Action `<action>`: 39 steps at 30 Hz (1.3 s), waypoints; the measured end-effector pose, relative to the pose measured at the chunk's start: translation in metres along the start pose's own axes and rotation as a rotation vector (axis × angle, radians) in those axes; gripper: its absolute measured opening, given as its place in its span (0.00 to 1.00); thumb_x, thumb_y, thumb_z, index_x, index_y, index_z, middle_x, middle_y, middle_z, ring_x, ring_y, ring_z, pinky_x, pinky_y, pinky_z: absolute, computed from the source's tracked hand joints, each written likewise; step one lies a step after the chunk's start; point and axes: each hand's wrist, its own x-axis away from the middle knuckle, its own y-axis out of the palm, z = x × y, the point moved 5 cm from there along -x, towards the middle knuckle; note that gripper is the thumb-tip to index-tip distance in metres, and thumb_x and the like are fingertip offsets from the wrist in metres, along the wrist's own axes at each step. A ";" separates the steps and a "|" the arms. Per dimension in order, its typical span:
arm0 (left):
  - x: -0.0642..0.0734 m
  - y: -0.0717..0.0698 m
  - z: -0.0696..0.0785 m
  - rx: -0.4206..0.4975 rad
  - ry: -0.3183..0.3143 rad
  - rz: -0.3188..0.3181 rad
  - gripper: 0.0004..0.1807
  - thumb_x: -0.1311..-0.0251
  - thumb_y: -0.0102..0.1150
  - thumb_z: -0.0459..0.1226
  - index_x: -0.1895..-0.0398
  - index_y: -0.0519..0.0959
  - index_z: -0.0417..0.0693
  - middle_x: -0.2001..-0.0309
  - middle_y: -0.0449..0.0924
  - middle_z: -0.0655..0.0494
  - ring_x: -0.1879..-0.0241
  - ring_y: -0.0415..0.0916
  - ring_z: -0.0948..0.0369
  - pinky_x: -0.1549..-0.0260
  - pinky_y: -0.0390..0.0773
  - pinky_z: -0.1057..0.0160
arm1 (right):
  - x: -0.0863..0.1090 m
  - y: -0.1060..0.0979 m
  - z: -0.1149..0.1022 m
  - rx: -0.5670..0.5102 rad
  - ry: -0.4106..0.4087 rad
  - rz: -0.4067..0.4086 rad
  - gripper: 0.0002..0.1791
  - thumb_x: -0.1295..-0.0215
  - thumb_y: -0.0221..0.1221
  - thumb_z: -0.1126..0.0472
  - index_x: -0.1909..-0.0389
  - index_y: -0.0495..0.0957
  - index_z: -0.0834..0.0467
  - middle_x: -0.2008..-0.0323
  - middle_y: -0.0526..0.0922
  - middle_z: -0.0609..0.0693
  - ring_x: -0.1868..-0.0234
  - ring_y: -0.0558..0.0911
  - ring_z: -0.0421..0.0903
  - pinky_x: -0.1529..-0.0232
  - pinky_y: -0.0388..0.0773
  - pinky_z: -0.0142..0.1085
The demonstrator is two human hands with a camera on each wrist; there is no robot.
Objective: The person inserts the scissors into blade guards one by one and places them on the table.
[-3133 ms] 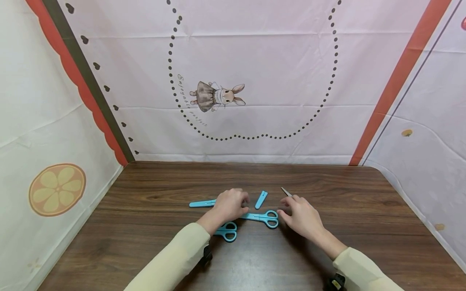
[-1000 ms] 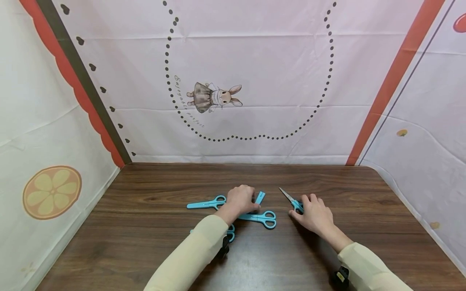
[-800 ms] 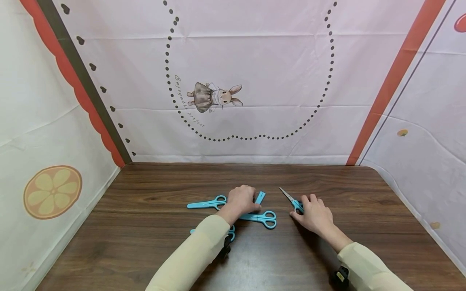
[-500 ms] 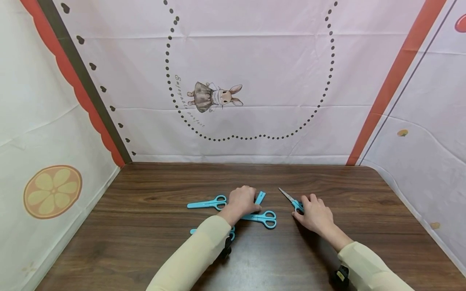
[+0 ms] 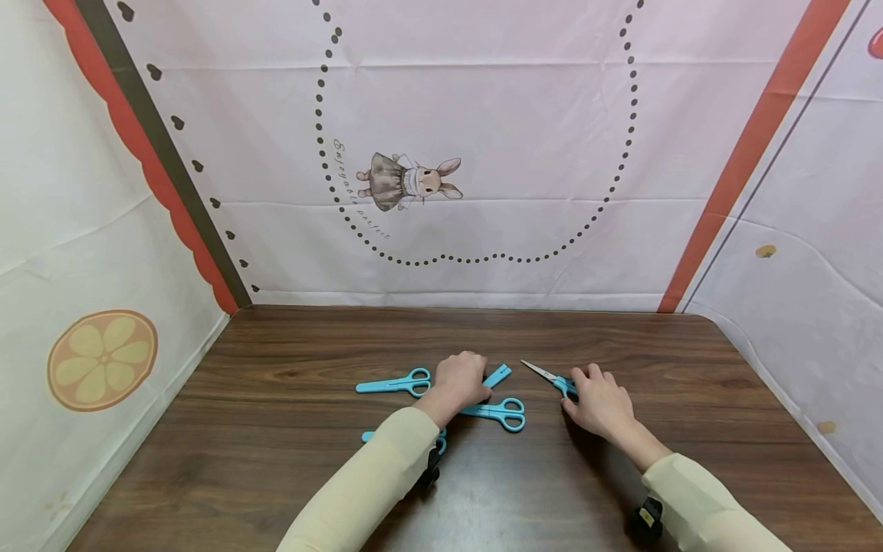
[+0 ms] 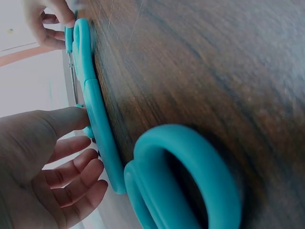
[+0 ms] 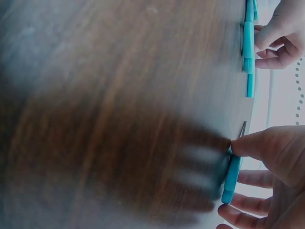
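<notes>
In the head view, my left hand point(image 5: 458, 381) pinches a light-blue blade cover point(image 5: 498, 375) at its near end. Its split end points right and away from me. To the right, my right hand point(image 5: 602, 400) holds a pair of scissors point(image 5: 564, 385) by the blue handles, bare metal blades pointing left toward the cover. The right wrist view shows thumb and fingers about the scissors' handle point(image 7: 232, 174), low over the table. Most of the cover is hidden behind other scissors in the left wrist view, where the left thumb point(image 6: 71, 119) meets it.
Covered blue scissors point(image 5: 507, 414) lie just in front of the left hand. Another covered pair point(image 5: 393, 385) lies to its left. A third pair point(image 5: 442, 443) is partly under the left forearm. The brown table point(image 5: 276, 475) meets printed cloth point(image 5: 524, 153) at the back.
My left hand has moved right onto the cover and turned its split end rightward. My right hand has shifted right, and the scissors it holds have swung their tip left.
</notes>
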 end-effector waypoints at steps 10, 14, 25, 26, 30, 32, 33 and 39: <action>-0.002 0.002 0.000 -0.021 0.012 0.000 0.03 0.45 0.60 0.42 0.68 0.78 0.55 0.67 0.77 0.59 0.75 0.71 0.62 0.81 0.70 0.61 | -0.001 -0.001 0.003 -0.032 -0.016 0.022 0.22 0.49 0.63 0.60 0.53 0.74 0.64 0.61 0.72 0.63 0.64 0.73 0.61 0.73 0.71 0.51; -0.002 0.003 0.001 -0.018 0.017 0.004 0.02 0.44 0.59 0.40 0.69 0.78 0.54 0.69 0.76 0.59 0.77 0.70 0.62 0.82 0.69 0.61 | -0.001 -0.001 0.004 -0.048 -0.021 0.034 0.21 0.50 0.63 0.61 0.53 0.74 0.64 0.61 0.73 0.63 0.63 0.74 0.61 0.72 0.72 0.52; -0.001 0.002 0.002 -0.016 0.008 -0.007 0.04 0.41 0.56 0.38 0.69 0.80 0.57 0.68 0.78 0.61 0.78 0.70 0.63 0.83 0.70 0.61 | -0.004 -0.002 0.010 -0.079 -0.036 0.080 0.22 0.51 0.62 0.65 0.52 0.73 0.64 0.59 0.73 0.64 0.63 0.74 0.61 0.72 0.72 0.52; -0.001 0.002 0.002 -0.018 0.009 -0.005 0.04 0.41 0.56 0.38 0.68 0.80 0.57 0.68 0.78 0.61 0.78 0.70 0.63 0.83 0.70 0.62 | -0.004 -0.002 0.010 -0.078 -0.035 0.075 0.22 0.50 0.62 0.65 0.51 0.73 0.64 0.58 0.73 0.64 0.62 0.74 0.61 0.72 0.72 0.52; 0.000 0.001 0.001 -0.029 0.011 0.005 0.03 0.43 0.57 0.38 0.68 0.80 0.57 0.68 0.78 0.61 0.77 0.70 0.63 0.82 0.70 0.61 | -0.005 -0.003 0.012 -0.081 -0.003 0.065 0.27 0.48 0.64 0.58 0.48 0.71 0.65 0.55 0.72 0.67 0.58 0.74 0.64 0.68 0.73 0.55; 0.001 0.001 0.000 -0.036 0.011 0.009 0.01 0.44 0.59 0.40 0.69 0.79 0.57 0.69 0.77 0.61 0.77 0.70 0.63 0.82 0.69 0.61 | -0.006 -0.003 0.014 -0.088 0.034 0.060 0.30 0.47 0.64 0.54 0.47 0.70 0.65 0.54 0.72 0.68 0.57 0.73 0.65 0.67 0.72 0.56; 0.001 0.001 0.000 -0.037 0.010 0.010 0.01 0.45 0.60 0.41 0.71 0.78 0.57 0.71 0.76 0.61 0.77 0.70 0.63 0.82 0.69 0.61 | -0.006 -0.003 0.015 -0.089 0.053 0.057 0.31 0.47 0.64 0.52 0.46 0.70 0.66 0.53 0.72 0.68 0.57 0.73 0.65 0.67 0.72 0.56; 0.002 -0.001 0.000 -0.036 0.000 0.021 0.09 0.49 0.65 0.46 0.75 0.75 0.56 0.76 0.72 0.61 0.79 0.69 0.63 0.83 0.68 0.61 | -0.007 -0.001 0.021 -0.076 0.135 0.011 0.35 0.48 0.63 0.45 0.50 0.69 0.69 0.56 0.71 0.68 0.60 0.72 0.64 0.70 0.72 0.55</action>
